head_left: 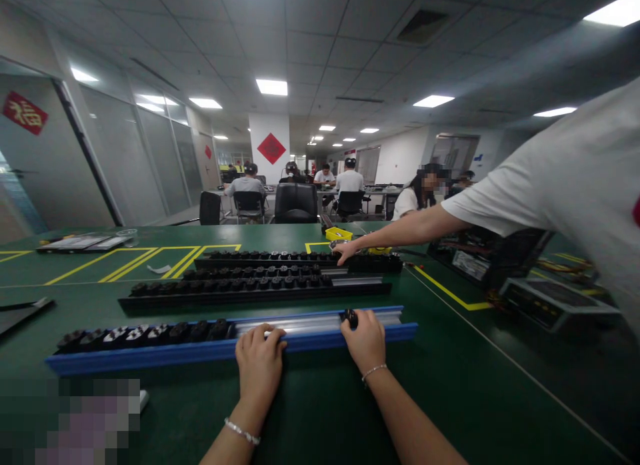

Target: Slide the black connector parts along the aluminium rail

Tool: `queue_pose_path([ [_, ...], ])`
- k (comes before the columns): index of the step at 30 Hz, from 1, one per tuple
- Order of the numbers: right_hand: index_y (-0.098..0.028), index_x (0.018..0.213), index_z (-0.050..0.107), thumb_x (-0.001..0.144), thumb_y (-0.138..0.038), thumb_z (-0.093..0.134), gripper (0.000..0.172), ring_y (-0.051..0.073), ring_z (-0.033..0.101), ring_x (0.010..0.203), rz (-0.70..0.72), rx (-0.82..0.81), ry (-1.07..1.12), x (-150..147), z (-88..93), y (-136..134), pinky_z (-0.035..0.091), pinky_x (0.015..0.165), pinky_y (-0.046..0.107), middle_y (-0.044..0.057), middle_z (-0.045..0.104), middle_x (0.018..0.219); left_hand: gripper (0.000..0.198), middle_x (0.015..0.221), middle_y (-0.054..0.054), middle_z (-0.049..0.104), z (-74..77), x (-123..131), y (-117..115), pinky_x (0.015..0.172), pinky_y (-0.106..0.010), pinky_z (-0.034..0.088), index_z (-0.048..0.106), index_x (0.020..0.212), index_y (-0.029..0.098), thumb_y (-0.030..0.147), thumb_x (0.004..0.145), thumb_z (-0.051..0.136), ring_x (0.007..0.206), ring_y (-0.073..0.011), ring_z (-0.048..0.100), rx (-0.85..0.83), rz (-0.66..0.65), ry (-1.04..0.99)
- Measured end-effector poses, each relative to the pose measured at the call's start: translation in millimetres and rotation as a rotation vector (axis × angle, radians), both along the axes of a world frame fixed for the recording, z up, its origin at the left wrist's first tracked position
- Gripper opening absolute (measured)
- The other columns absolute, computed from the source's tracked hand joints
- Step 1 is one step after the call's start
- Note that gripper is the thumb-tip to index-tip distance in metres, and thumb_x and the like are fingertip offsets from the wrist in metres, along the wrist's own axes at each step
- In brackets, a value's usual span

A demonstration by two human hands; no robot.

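Note:
A long blue rail (pixel 150 355) with a silvery inner channel lies across the green table in front of me. Several black round-topped modules (pixel 200 330), some with pale glare on top, fill its left part. My left hand (pixel 261 361) has its fingers curled over the rail's near wall at the middle. Toward the right end, my right hand (pixel 367 345) grips a black round-topped module (pixel 352 317) at the channel; whether it is seated there I cannot tell. The rest of the channel between my hands shows bare metal.
Behind the blue rail lie two black rails (pixel 250 296) carrying similar modules. A co-worker's arm (pixel 415 231) reaches in from the right over the farther one. A yellow tray (pixel 339 233) sits beyond. Metal-cased equipment (pixel 555 301) stands at right, a dark flat object (pixel 25 311) at left.

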State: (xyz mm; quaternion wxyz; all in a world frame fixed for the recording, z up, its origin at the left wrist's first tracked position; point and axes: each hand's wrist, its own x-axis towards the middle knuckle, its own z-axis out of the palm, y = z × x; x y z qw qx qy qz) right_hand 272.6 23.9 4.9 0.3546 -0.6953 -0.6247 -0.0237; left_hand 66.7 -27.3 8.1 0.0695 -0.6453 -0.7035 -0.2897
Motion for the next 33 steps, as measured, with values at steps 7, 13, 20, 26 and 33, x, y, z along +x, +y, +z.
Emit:
queue_pose_path([
  [7, -0.018, 0.087, 0.060, 0.074, -0.032, 0.047, 0.023, 0.019, 0.051, 0.083, -0.058, 0.004, -0.032, -0.5, 1.3, 3.3, 0.032, 0.079, 0.031, 0.005, 0.057, 0.082, 0.027, 0.095, -0.003, 0.061, -18.2, -22.2, 18.8, 0.104, -0.051, 0.013, 0.063, 0.097, 0.027, 0.018, 0.080, 0.044, 0.094, -0.0188, 0.052, 0.007, -0.143, -0.069],
  [13, -0.018, 0.087, 0.061, 0.074, -0.034, 0.047, 0.025, 0.020, 0.051, 0.085, -0.104, 0.017, -0.066, 15.7, 0.8, 7.6, 0.028, 0.086, 0.034, 0.006, 0.058, 0.083, 0.026, 0.095, -0.004, 0.061, -19.1, -24.9, 20.1, 0.104, -0.051, 0.014, 0.062, 0.098, 0.025, 0.021, 0.080, 0.044, 0.095, -0.0189, 0.053, 0.027, -0.169, -0.088],
  [20, -0.017, 0.089, 0.061, 0.074, -0.035, 0.046, 0.028, 0.020, 0.051, 0.086, -0.087, -0.034, -0.060, 33.0, 2.9, 9.1, 0.029, 0.086, 0.034, 0.007, 0.058, 0.085, 0.027, 0.104, -0.004, 0.058, -17.0, -23.3, 16.0, 0.104, -0.054, 0.013, 0.062, 0.098, 0.026, 0.018, 0.080, 0.045, 0.105, -0.0203, 0.048, 0.026, -0.098, -0.062],
  [26, -0.016, 0.090, 0.060, 0.075, -0.036, 0.044, 0.030, 0.021, 0.051, 0.086, -0.102, -0.058, -0.083, 40.9, 2.9, 14.6, 0.031, 0.082, 0.034, 0.007, 0.058, 0.085, 0.022, 0.110, -0.005, 0.054, -16.9, -22.7, 13.4, 0.099, -0.065, 0.008, 0.062, 0.095, 0.029, 0.022, 0.079, 0.049, 0.112, -0.0241, 0.041, 0.027, 0.009, -0.098],
  [33, -0.017, 0.086, 0.062, 0.075, -0.040, 0.041, 0.032, 0.022, 0.050, 0.083, -0.165, -0.054, -0.181, 55.2, 0.6, 21.3, 0.031, 0.082, 0.036, 0.008, 0.059, 0.085, 0.030, 0.111, -0.004, 0.055, -25.8, -32.4, 23.2, 0.100, -0.064, 0.008, 0.061, 0.099, 0.029, 0.014, 0.078, 0.047, 0.116, -0.0218, 0.041, 0.029, -0.030, -0.155],
])
